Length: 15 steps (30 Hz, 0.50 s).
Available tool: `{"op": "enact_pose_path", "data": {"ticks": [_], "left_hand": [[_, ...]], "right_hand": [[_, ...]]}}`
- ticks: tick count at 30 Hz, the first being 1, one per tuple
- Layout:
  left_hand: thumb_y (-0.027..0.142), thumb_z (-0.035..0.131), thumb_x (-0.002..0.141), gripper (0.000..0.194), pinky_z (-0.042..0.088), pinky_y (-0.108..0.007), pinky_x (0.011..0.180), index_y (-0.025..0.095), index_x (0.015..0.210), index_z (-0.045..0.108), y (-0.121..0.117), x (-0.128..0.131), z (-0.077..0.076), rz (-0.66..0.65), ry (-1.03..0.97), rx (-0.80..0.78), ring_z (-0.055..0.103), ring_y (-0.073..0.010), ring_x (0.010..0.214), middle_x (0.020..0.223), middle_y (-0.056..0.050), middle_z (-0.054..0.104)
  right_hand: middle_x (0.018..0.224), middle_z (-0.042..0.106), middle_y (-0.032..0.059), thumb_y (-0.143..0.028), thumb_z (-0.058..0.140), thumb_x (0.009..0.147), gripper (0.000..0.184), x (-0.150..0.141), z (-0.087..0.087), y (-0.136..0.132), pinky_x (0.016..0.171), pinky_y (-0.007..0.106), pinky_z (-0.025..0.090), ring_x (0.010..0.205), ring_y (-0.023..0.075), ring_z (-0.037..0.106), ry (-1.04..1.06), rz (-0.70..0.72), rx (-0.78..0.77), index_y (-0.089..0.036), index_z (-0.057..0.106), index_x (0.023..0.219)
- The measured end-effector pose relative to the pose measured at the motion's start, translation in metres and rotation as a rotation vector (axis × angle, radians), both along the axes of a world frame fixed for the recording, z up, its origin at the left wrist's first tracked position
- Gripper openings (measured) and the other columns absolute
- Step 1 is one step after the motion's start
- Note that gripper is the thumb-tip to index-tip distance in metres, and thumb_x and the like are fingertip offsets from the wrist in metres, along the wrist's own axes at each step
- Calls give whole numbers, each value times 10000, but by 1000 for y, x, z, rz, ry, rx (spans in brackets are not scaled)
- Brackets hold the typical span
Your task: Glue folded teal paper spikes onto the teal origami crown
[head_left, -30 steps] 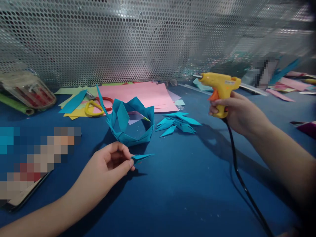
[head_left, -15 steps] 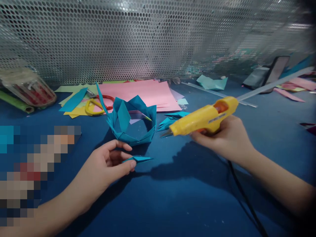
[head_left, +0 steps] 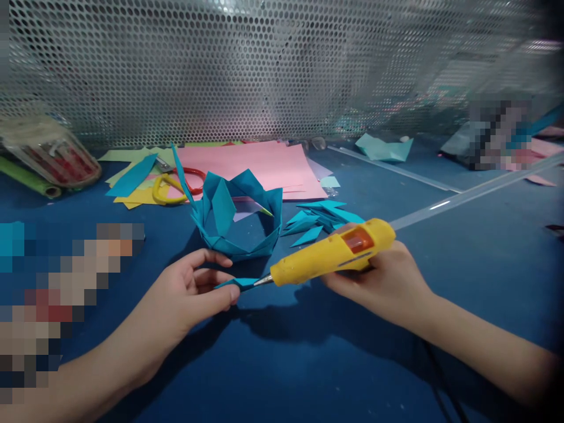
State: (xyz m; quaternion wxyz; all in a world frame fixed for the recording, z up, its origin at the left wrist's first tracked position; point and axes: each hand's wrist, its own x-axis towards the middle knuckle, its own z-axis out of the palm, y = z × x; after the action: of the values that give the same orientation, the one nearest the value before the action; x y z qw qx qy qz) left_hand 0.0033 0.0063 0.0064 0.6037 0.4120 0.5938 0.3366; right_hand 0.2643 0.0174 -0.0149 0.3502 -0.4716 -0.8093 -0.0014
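Between thumb and fingers, my left hand (head_left: 194, 288) pinches a small folded blue paper piece (head_left: 247, 283). My right hand (head_left: 388, 282) is wrapped around a yellow hot glue gun (head_left: 326, 255) with a long clear glue stick (head_left: 476, 191) sticking out of its back. The gun's metal nozzle (head_left: 264, 280) is at the right end of the paper piece; whether it touches is too fine to tell. Just beyond my left hand stands a ring of folded blue paper (head_left: 238, 247) with pointed tips. Several more folded blue pieces (head_left: 308, 220) lie behind the gun.
Scissors with red and yellow handles (head_left: 167, 191) lie by pink paper sheets (head_left: 247, 158). A clear jar (head_left: 57, 155) and a green roll (head_left: 26, 176) are at the left. Another glue stick (head_left: 396, 169) and pale folded paper (head_left: 383, 148) lie behind, before a perforated metal screen (head_left: 220, 76).
My right hand has brought the glue gun down and left, its nozzle now at the paper piece. My left hand has barely moved and keeps its pinch.
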Motion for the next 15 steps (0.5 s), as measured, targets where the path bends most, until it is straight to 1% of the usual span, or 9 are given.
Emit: {"op": "enact_pose_path", "data": {"ticks": [3, 9, 13, 15], "left_hand": [[276, 822, 629, 320, 445, -190, 584, 219, 888, 644, 0, 0, 1, -17, 17, 2, 616, -103, 599, 612, 73, 684], [278, 823, 641, 285, 427, -192, 564, 224, 869, 662, -1, 0, 0, -14, 22, 20, 581, -100, 576, 594, 82, 637], [274, 830, 614, 305, 442, -214, 573, 227, 865, 662, -1, -1, -2, -13, 20, 25, 604, -124, 598, 639, 65, 657], [270, 830, 600, 312, 447, -223, 579, 227, 860, 663, -1, 0, -2, -10, 23, 28, 617, -135, 611, 657, 58, 662]], "right_hand": [[642, 703, 17, -227, 568, 755, 95, -1, 1, 0, 451, 211, 500, 517, 152, 674, -23, 0, -2, -213, 584, 662], [605, 693, -15, -220, 579, 742, 74, -6, 3, -3, 438, 200, 489, 471, 137, 655, -33, 14, -13, -229, 566, 669], [610, 695, -13, -221, 571, 755, 59, -8, 3, -4, 442, 195, 488, 464, 131, 653, -50, 22, -22, -225, 575, 696], [595, 685, -23, -214, 557, 761, 48, -10, 4, -4, 441, 186, 478, 458, 124, 649, -59, 22, 4, -226, 583, 722]]}}
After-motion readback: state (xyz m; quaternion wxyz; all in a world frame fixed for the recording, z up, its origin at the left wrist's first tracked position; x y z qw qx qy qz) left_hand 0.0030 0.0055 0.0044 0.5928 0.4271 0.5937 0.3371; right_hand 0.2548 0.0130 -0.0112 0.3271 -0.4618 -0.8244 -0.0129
